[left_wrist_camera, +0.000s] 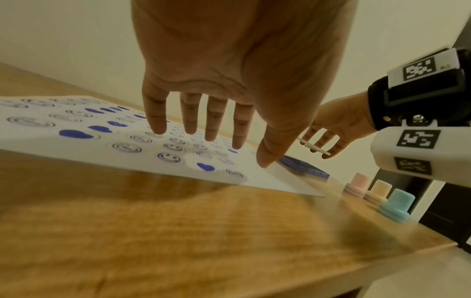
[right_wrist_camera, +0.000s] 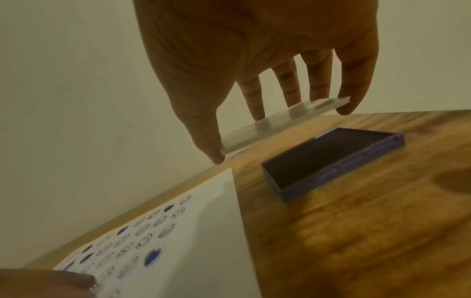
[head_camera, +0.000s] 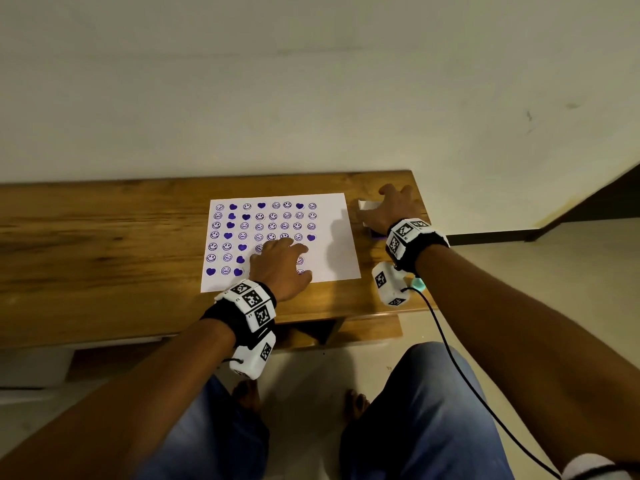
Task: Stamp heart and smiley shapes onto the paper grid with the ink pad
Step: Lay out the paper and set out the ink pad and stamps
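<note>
A white paper grid stamped with purple hearts and smileys lies on the wooden table. My left hand rests flat on its lower middle with fingers spread and straight, holding nothing. My right hand hovers right of the sheet and pinches the clear ink pad lid between thumb and outer fingers. The lid sits tilted just above the table. The purple ink pad lies uncovered below it, beside the paper's right edge. In the head view the pad is mostly hidden by my wrist.
Three stamps stand in a row near the table's front right corner: pink, cream and teal. The wall runs right behind the table. A cable hangs from my right wrist past the table's front edge.
</note>
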